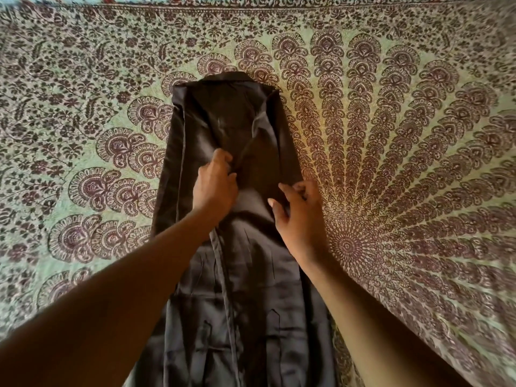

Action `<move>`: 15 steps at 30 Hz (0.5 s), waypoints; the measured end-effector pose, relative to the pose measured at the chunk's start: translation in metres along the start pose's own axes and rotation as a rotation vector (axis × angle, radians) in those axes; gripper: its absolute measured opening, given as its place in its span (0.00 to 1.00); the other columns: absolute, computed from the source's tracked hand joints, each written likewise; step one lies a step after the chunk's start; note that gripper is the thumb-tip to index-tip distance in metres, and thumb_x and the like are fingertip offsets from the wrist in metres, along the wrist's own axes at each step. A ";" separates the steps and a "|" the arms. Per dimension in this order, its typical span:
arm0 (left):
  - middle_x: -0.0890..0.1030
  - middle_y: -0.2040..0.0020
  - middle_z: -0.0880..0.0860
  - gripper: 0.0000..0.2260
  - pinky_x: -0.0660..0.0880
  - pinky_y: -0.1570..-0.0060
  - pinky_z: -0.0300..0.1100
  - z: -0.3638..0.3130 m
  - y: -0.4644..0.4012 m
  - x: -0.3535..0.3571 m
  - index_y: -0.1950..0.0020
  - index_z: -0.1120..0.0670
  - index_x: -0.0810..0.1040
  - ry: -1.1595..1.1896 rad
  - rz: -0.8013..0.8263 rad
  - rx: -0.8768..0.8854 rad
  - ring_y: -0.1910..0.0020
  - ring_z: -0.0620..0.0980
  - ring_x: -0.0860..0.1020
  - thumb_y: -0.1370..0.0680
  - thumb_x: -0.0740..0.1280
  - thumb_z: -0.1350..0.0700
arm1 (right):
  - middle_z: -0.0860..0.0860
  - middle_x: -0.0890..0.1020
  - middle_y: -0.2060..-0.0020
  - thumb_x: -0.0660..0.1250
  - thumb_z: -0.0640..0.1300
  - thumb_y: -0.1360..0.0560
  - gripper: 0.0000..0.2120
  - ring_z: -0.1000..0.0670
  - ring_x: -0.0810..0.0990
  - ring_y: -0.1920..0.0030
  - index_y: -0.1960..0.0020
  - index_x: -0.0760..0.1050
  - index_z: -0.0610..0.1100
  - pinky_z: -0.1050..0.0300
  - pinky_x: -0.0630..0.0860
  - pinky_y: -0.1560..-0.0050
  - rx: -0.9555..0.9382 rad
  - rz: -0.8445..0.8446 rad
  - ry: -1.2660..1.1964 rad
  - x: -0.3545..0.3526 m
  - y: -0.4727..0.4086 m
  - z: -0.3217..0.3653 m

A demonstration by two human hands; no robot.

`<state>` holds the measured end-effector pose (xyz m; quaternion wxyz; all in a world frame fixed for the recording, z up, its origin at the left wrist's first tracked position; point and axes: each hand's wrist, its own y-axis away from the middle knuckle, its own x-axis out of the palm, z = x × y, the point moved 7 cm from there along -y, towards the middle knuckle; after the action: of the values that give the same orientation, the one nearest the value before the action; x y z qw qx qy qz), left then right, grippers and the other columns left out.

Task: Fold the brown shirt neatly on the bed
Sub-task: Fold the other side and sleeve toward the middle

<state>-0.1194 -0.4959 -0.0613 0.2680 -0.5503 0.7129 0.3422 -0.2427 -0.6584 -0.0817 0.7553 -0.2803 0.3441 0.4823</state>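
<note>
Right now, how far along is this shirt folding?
Partway, it seems. Done: the brown shirt lies flat on the patterned bedspread, collar away from the person, both sides already turned inward into a long narrow strip. In hand: the left hand and right hand pinch fabric near the middle. Left: folding the strip lengthwise into a compact stack.

We find the brown shirt [231,191] lying lengthwise down the middle of the bedspread [418,163], collar at the far end. Flat patterned cloth lies open left, right and beyond the shirt, offering free passage. Over the shirt's middle, the left hand [215,182] and right hand [298,216] with both forearms block the near approach.
</note>
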 end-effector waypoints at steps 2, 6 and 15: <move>0.80 0.43 0.57 0.12 0.77 0.45 0.55 -0.003 -0.007 -0.001 0.39 0.52 0.73 0.017 -0.019 0.009 0.44 0.60 0.79 0.21 0.67 0.61 | 0.44 0.74 0.45 0.73 0.55 0.25 0.20 0.43 0.78 0.50 0.39 0.84 0.45 0.46 0.80 0.48 -0.020 0.027 0.118 -0.008 0.024 -0.007; 0.73 0.36 0.56 0.12 0.73 0.40 0.57 -0.006 0.015 0.004 0.40 0.53 0.74 -0.146 -0.107 0.124 0.36 0.59 0.72 0.22 0.70 0.57 | 0.44 0.75 0.44 0.69 0.56 0.24 0.20 0.42 0.78 0.47 0.38 0.83 0.45 0.39 0.78 0.48 -0.014 0.082 0.222 -0.015 0.057 -0.026; 0.76 0.39 0.58 0.24 0.73 0.41 0.59 0.049 0.187 0.018 0.30 0.54 0.66 -0.283 -0.001 0.039 0.40 0.62 0.74 0.21 0.68 0.46 | 0.47 0.83 0.55 0.77 0.51 0.25 0.24 0.44 0.83 0.53 0.33 0.75 0.45 0.55 0.70 0.56 0.240 0.280 0.031 -0.035 0.142 -0.010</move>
<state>-0.3047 -0.4387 -0.0696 0.3768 -0.4917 0.6742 0.4021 -0.3867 -0.6308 -0.0735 0.7035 -0.1450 0.4461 0.5338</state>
